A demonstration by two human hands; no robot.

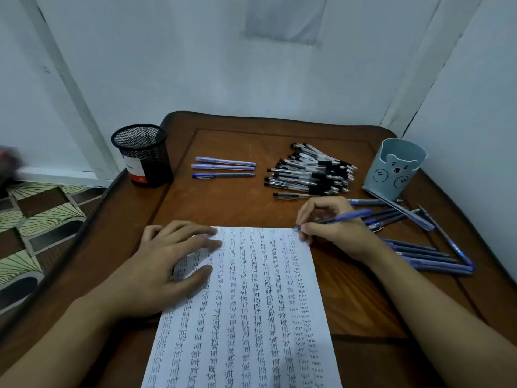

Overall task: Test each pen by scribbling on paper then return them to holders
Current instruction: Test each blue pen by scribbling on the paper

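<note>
At the top right corner of the sheet of paper, the right hand pinches a blue pen between curled fingers and thumb. The pen's tip touches the paper just inside that corner, and its barrel slants up and away to the right. The left hand lies flat with its fingers spread, pressing down the paper's upper left part; the fingertips reach toward the middle of the top edge. The paper is covered in columns of the handwritten word "test" and runs from mid-table down past the near edge of the view. Just right of the writing hand, a loose group of blue pens lies fanned on the table, some touching one another, close to the table's right edge. Beyond the right hand lies a heap of black pens, with a single black pen just in front of it. Farther left, three blue pens in a row lie parallel, well apart from both hands. A black mesh holder stands upright at the far left corner of the table, and a light blue holder with a bear face stands at the far right corner, near the wall. Bare wood shows between the paper's top edge and the pens beyond it, and in a strip to the right of the paper under the right forearm. Patterned floor tiles show past the table's left edge.
</note>
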